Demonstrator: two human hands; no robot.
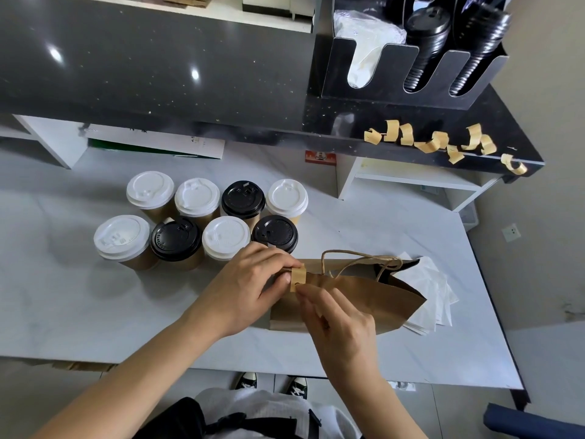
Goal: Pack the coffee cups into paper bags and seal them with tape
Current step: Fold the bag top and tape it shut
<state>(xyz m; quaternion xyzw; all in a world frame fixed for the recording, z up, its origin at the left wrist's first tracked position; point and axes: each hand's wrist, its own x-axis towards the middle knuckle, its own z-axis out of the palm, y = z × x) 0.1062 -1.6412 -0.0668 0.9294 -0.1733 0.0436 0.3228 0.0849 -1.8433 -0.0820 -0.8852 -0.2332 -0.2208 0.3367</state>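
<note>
Now: one brown bag [364, 293] stands on the near right of the white surface [63, 296], its top pressed flat so a strip can bridge the fold.
Tape: a tan piece [298, 278] sits over the bag's top left edge, half on the far face and half bent toward the near face; it looks placed there to hold the mouth closed.
Left hand [253, 286]: fingers curled round the bag's top left corner, thumb pressing the tape against the paper, probably to keep the fold from springing open.
Right hand [342, 324]: fingertips pinch the tape's lower end at the near face, most likely to smooth it down; the rest of the hand hovers over the bag front.
Handles [357, 264]: twisted paper cords lie flopped over the top toward the right, out of the way of the taped corner.
Right end of bag: the mouth gapes there and shows a dark inside, so in my judgement sealing is only begun; what is inside cannot be seen.
Cups [202, 223]: eight lidded cups stand in two rows, left of the bag and just beyond the left hand, five with white lids and three with black, unpacked and within easy reach.
Spare tape [437, 144]: curled tan strips hang stuck to the edge of the dark shelf at far right, pre-cut so one can be pulled off quickly.
White paper [427, 299]: a flat stack lies under and behind the bag's right end; what it is I cannot tell.
Lid rack [411, 58]: it holds black lids on the far right.
</note>
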